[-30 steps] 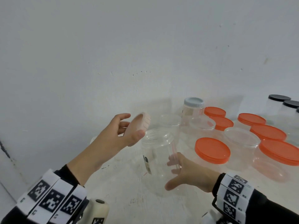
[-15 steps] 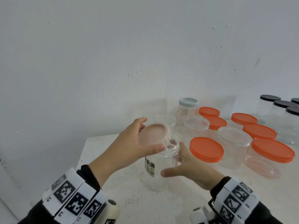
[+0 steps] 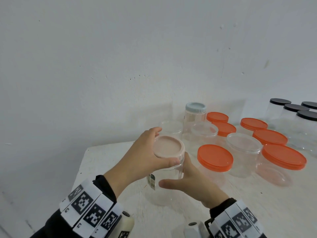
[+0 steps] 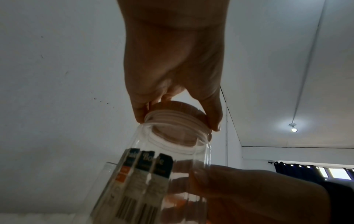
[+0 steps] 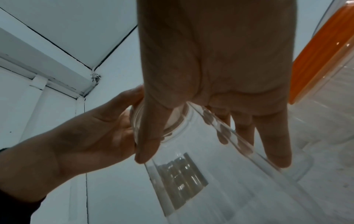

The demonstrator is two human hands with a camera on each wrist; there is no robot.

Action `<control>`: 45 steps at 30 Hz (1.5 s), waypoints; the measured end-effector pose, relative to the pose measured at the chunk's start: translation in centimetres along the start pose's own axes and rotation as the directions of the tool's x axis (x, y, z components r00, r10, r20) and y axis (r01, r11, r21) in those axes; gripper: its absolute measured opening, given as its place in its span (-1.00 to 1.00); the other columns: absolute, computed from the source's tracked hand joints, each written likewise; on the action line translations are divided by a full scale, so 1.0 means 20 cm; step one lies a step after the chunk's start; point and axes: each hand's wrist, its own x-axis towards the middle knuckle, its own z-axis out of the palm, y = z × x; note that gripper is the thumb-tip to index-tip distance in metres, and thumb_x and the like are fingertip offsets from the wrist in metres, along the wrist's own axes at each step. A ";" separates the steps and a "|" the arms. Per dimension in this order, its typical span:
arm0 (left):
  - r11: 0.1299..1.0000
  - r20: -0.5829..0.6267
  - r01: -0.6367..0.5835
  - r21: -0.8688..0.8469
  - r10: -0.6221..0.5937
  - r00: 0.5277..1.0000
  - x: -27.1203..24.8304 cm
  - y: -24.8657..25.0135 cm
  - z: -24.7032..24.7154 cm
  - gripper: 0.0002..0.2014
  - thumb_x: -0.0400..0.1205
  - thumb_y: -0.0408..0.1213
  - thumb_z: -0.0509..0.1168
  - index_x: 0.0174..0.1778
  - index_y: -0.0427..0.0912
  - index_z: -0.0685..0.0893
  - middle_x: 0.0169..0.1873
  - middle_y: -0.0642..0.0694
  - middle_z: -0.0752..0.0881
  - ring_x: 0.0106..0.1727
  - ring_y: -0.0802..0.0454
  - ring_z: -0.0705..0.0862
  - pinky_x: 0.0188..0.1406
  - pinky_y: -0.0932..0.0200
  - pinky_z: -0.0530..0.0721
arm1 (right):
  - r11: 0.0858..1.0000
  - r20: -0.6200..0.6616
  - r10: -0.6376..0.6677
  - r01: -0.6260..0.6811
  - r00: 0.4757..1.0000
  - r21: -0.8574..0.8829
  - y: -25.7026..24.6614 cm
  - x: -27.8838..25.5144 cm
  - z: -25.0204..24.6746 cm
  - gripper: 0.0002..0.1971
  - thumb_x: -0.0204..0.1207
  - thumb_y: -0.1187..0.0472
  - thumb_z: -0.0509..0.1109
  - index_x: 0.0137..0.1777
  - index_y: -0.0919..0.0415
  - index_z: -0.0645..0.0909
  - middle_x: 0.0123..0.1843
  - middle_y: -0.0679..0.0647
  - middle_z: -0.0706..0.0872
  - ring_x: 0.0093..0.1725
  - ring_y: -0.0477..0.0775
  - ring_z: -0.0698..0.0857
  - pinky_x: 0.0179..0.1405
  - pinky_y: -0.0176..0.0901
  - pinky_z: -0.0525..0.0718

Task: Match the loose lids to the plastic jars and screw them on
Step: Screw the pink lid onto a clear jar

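- The clear jar [image 3: 164, 182] stands near the table's [image 3: 106, 160] 9 o'clock edge, long axis nearly upright, mouth up.
- The pink lid [image 3: 168, 146] sits flat-side up on that mouth.
- The left hand [image 3: 142, 162] pinches the lid's rim.
- The right hand [image 3: 192, 181] wraps the jar's wall from 3 o'clock.

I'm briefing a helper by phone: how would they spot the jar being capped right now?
On the white table, left of the cluster of orange-lidded jars, stands a clear jar held by the right hand. It alone carries a pale pink lid, gripped by the left hand, and a barcode sticker.
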 end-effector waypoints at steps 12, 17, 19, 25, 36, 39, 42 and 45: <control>0.958 0.140 0.131 -0.254 -0.098 0.985 -0.04 -0.10 0.01 0.39 0.05 0.40 0.55 0.62 0.36 -0.30 0.30 0.55 0.37 0.36 0.42 0.39 0.28 0.38 0.36 | 0.994 0.082 0.065 -0.057 0.994 -0.094 -0.02 0.00 -0.06 0.04 0.21 0.02 0.73 0.55 -0.28 0.08 0.41 -0.44 0.40 0.39 -0.37 0.42 0.15 -0.47 0.49; 0.931 0.254 0.218 -0.293 -0.144 0.956 -0.09 -0.20 0.00 0.40 0.05 0.27 0.63 0.67 0.29 -0.18 0.55 0.33 0.31 0.60 0.26 0.24 0.63 0.06 0.25 | 0.989 0.110 0.055 -0.039 0.992 -0.139 -0.18 -0.02 -0.20 0.18 0.07 -0.10 0.75 0.62 -0.31 0.07 0.57 -0.27 0.33 0.54 -0.15 0.36 0.52 -0.04 0.39; 0.925 0.264 0.200 -0.324 -0.115 0.958 -0.11 -0.21 0.02 0.26 0.15 0.19 0.65 0.65 0.32 -0.05 0.51 0.34 0.37 0.56 0.28 0.32 0.53 0.21 0.37 | 0.978 0.118 -0.010 0.034 0.993 -0.203 -0.29 0.00 -0.21 0.05 0.12 -0.21 0.68 0.57 -0.33 0.16 0.56 -0.31 0.33 0.54 -0.22 0.35 0.54 -0.08 0.36; 0.901 0.185 0.116 -0.418 -0.041 0.982 -0.11 -0.19 0.12 -0.13 0.28 0.06 0.61 0.43 0.41 0.25 0.33 0.35 0.54 0.17 0.59 0.54 -0.10 0.60 0.57 | 0.771 0.234 0.004 0.146 0.972 -0.619 -0.53 0.12 -0.16 -0.17 0.37 -0.23 0.52 0.61 -0.28 0.20 0.57 -0.30 0.27 0.46 -0.22 0.32 0.38 -0.20 0.35; 0.884 0.178 0.113 -0.453 -0.035 0.983 -0.10 -0.23 0.13 -0.26 0.40 -0.14 0.62 0.29 0.41 0.29 0.28 0.29 0.56 0.11 0.56 0.59 -0.18 0.57 0.60 | 0.562 0.310 0.146 0.180 0.939 -0.807 -0.64 0.19 -0.13 -0.21 0.37 -0.12 0.54 0.58 -0.26 0.26 0.44 -0.23 0.37 0.42 -0.09 0.40 0.36 -0.09 0.47; 0.885 0.179 0.113 -0.451 -0.035 0.983 -0.11 -0.22 0.13 -0.25 0.40 -0.11 0.62 0.31 0.41 0.28 0.29 0.30 0.56 0.11 0.57 0.58 -0.16 0.58 0.59 | 0.567 0.334 0.153 0.194 0.930 -0.801 -0.64 0.20 -0.14 -0.23 0.38 -0.07 0.55 0.56 -0.30 0.28 0.45 -0.26 0.37 0.43 -0.11 0.39 0.35 -0.11 0.48; 0.886 0.182 0.118 -0.449 -0.039 0.983 -0.11 -0.22 0.13 -0.24 0.38 -0.08 0.62 0.31 0.42 0.27 0.30 0.31 0.55 0.12 0.59 0.56 -0.13 0.60 0.57 | 0.577 0.365 0.167 0.209 0.916 -0.789 -0.65 0.21 -0.14 -0.23 0.37 -0.01 0.56 0.54 -0.33 0.29 0.45 -0.30 0.36 0.45 -0.13 0.37 0.38 -0.10 0.48; 0.886 0.184 0.120 -0.449 -0.040 0.982 -0.11 -0.22 0.12 -0.19 0.36 -0.03 0.62 0.38 0.39 0.25 0.32 0.30 0.54 0.12 0.59 0.55 -0.14 0.59 0.58 | 0.600 0.393 0.176 0.218 0.903 -0.770 -0.65 0.22 -0.15 -0.25 0.36 0.06 0.56 0.51 -0.36 0.33 0.43 -0.33 0.37 0.45 -0.15 0.37 0.41 -0.05 0.49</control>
